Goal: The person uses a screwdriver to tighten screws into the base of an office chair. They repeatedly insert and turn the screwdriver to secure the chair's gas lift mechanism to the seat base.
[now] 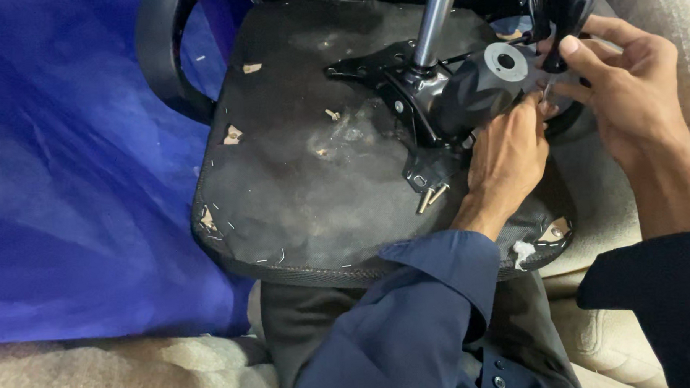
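The black metal mechanism plate (433,99) sits on the upturned underside of the office chair seat (306,180), with the chrome gas column (433,22) rising from it just beyond the fingers. The left hand (508,161) presses against the plate's right edge, fingers curled onto it; the right hand (632,92) pinches a small dark part, perhaps a lever or knob (562,49), beside the plate's round hole. Judging by this, mounting looks partly done: one bolt head (398,106) seems seated, while two loose bolts (431,199) lie just below the left fingers and another screw (332,115) lies well to their left. The seat rests across the person's lap, over a beige cushion (610,338), with blue cloth (76,165) at left.
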